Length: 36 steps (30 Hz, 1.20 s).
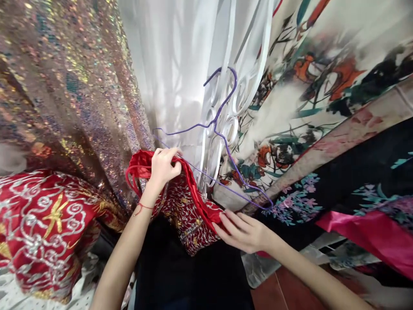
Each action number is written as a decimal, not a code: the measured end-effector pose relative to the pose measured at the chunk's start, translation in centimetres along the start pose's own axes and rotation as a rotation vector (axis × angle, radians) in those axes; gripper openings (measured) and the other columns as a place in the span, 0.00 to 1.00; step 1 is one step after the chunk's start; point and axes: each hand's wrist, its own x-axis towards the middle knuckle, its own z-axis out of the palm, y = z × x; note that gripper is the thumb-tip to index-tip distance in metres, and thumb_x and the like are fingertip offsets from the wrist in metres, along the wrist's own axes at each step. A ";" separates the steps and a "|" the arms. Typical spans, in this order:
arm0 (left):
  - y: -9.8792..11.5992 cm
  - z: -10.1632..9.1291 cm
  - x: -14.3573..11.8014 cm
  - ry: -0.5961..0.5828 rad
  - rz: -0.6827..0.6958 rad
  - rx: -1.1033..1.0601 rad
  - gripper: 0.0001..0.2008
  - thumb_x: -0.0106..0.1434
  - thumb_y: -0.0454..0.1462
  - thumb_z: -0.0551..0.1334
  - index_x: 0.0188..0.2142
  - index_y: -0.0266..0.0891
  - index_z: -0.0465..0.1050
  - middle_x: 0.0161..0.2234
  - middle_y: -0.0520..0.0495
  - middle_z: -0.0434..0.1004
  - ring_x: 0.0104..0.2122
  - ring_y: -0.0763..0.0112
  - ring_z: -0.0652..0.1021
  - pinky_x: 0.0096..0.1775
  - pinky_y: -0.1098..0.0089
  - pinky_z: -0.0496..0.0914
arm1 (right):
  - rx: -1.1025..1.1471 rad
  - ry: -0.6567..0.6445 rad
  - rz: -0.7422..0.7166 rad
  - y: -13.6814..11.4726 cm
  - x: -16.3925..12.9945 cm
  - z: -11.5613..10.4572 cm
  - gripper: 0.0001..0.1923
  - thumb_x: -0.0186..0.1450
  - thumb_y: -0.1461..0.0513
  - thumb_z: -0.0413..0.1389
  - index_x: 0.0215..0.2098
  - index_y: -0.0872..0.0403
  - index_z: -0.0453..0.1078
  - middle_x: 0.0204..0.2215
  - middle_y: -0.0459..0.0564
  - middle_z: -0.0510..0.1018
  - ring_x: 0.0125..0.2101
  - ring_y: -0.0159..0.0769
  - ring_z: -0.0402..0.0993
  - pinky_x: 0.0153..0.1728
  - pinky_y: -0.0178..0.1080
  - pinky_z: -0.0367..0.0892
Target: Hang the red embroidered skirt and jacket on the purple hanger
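A red embroidered garment [189, 211] with silver and gold stitching stretches between my hands, its shiny red satin band [196, 193] along the top edge. My left hand [165, 165] is closed over the band's left part, where thin red straps [134, 172] loop out. Fingertips of my right hand [243, 230] grip the band's right end, the fingers fairly straight and the thumb hidden. Just above the cloth is a purple wire hanger [214, 122], hook upward. Its lower bar runs down to the right, beside the band, and passes behind my left hand.
Sequinned fabric [74, 86] hangs at left above another red embroidered cloth [45, 228]. White curved metalwork [232, 86] stands behind the hanger. To the right are a floral painted cloth [322, 77], dark flowered fabric [348, 181] and a pink satin piece [371, 232].
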 end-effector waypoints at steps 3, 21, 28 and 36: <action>-0.5 2.2 -0.8 -0.062 0.114 -0.035 0.21 0.53 0.30 0.56 0.46 0.41 0.75 0.34 0.49 0.83 0.34 0.63 0.79 0.43 0.62 0.66 | 0.119 0.035 -0.136 -0.9 -1.4 1.5 0.18 0.71 0.66 0.46 0.39 0.54 0.78 0.48 0.51 0.80 0.45 0.34 0.73 0.41 0.38 0.66; -0.2 4.5 -4.7 -0.152 -0.133 0.193 0.23 0.56 0.32 0.56 0.52 0.38 0.68 0.29 0.48 0.80 0.27 0.61 0.78 0.39 0.64 0.68 | 0.374 -0.300 0.288 1.3 -4.7 -0.8 0.12 0.69 0.72 0.47 0.41 0.55 0.70 0.30 0.48 0.77 0.27 0.31 0.71 0.28 0.35 0.63; 0.2 3.0 -6.5 -0.071 -0.178 0.166 0.18 0.59 0.34 0.56 0.49 0.37 0.70 0.30 0.47 0.82 0.28 0.63 0.79 0.40 0.64 0.67 | 0.333 -0.109 0.521 4.4 -5.7 -1.9 0.10 0.69 0.70 0.52 0.45 0.53 0.70 0.43 0.56 0.84 0.33 0.35 0.81 0.33 0.35 0.74; 0.4 3.8 -7.6 -0.030 -0.210 0.151 0.18 0.56 0.33 0.56 0.48 0.38 0.68 0.28 0.48 0.81 0.26 0.62 0.79 0.39 0.63 0.68 | 0.400 -0.175 0.652 4.0 -7.0 -0.2 0.09 0.71 0.66 0.52 0.44 0.53 0.74 0.46 0.56 0.84 0.38 0.39 0.85 0.36 0.37 0.79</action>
